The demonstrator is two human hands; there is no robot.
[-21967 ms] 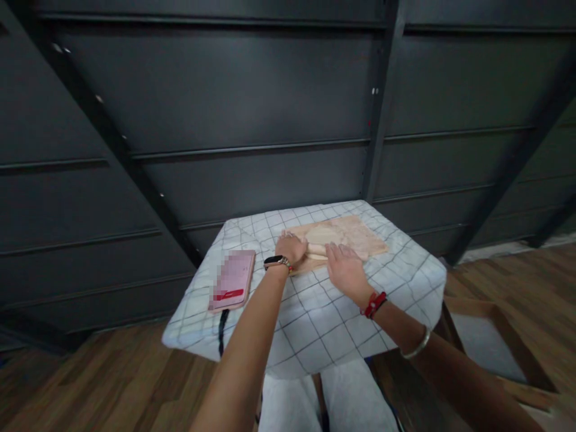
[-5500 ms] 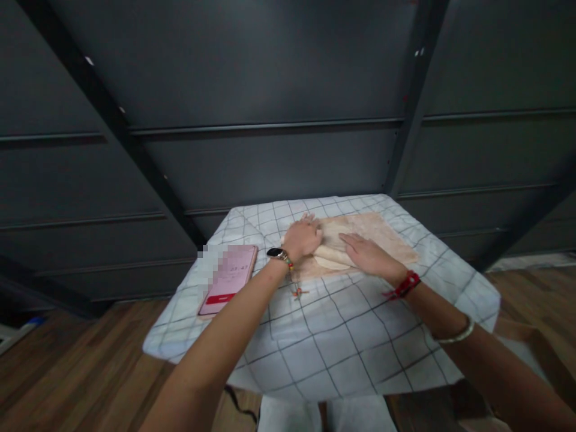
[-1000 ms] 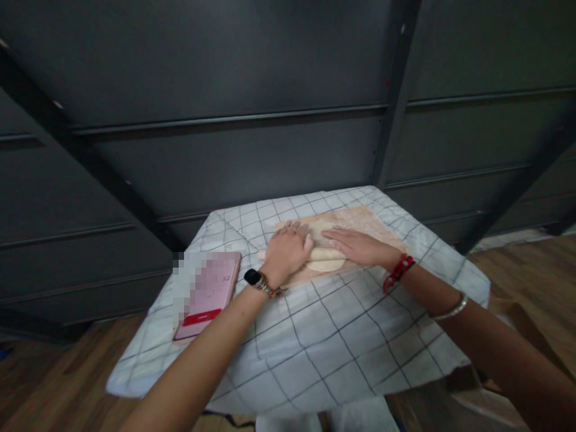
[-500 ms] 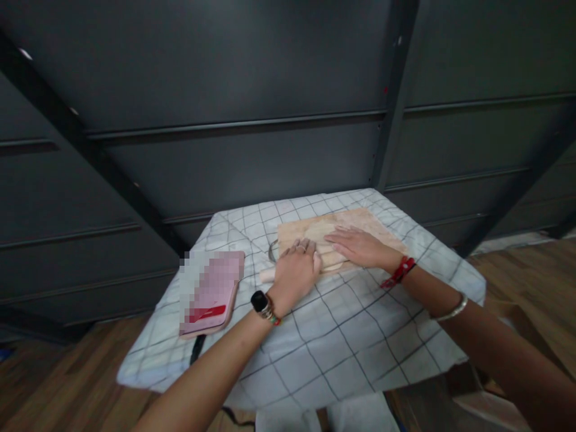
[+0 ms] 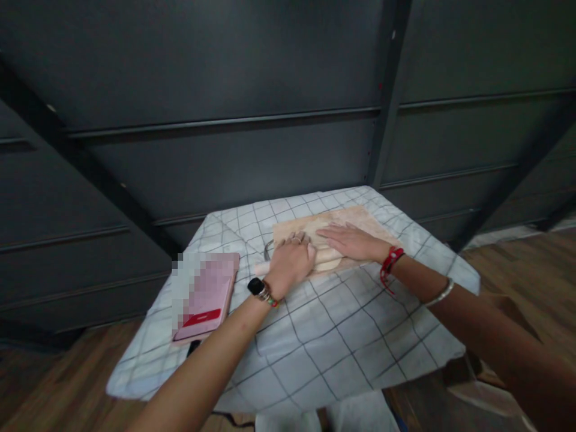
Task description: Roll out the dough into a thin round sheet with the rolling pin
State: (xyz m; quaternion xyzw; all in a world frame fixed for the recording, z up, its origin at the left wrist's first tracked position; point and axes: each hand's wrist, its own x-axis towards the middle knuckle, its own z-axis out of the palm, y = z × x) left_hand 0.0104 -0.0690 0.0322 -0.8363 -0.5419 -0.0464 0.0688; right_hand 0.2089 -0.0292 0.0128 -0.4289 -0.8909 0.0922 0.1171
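Observation:
A pale wooden rolling pin [image 5: 261, 268] lies across a light wooden board [image 5: 366, 217], over a flat pale sheet of dough [image 5: 332, 265]. On the pin's left part rests my left hand [image 5: 292, 259], fingers spread and pointing forward over it; part of the pin is hidden beneath. My right hand [image 5: 353, 241] lies flat along the pin's right part, palm down and fingers stretched out, covering that end. Dough also shows past the pin, though its far edge blends into the board. A dark curved ring [image 5: 267, 249] sits at the board's left edge, partly hidden.
A pink tablet-like case [image 5: 213, 288] with a red strip lies on the left of the table, partly blurred out. White checked cloth [image 5: 342, 336] covers the table. Dark metal panels [image 5: 243, 162] stand right behind it. A cardboard box [image 5: 488, 390] is on the floor at right.
Both hands and the rolling pin have shifted slightly forward over the board. The whole view has also moved a little, so the table and case sit slightly further left.

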